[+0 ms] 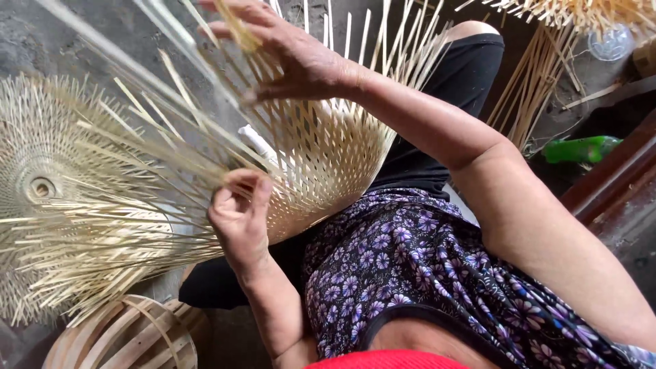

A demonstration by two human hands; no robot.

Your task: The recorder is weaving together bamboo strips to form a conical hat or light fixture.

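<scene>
A half-woven bamboo basket (pixel 328 147) rests against my lap, its loose pale strips fanning out to the left and upward. My left hand (pixel 240 215) pinches a few bamboo strips (pixel 123 205) at the basket's lower rim, fingers curled around them. My right hand (pixel 287 51) lies across the top of the weave, fingers closed over upright strips near the upper edge. A white object (pixel 256 142) shows between the strips, partly hidden.
Another woven bamboo piece (pixel 41 184) with a round centre lies on the ground at left. Curved wooden hoops (pixel 123 335) sit at bottom left. Loose bamboo strips (pixel 529 89), a green bottle (pixel 581 148) and a brown wooden edge (pixel 608 184) are at right.
</scene>
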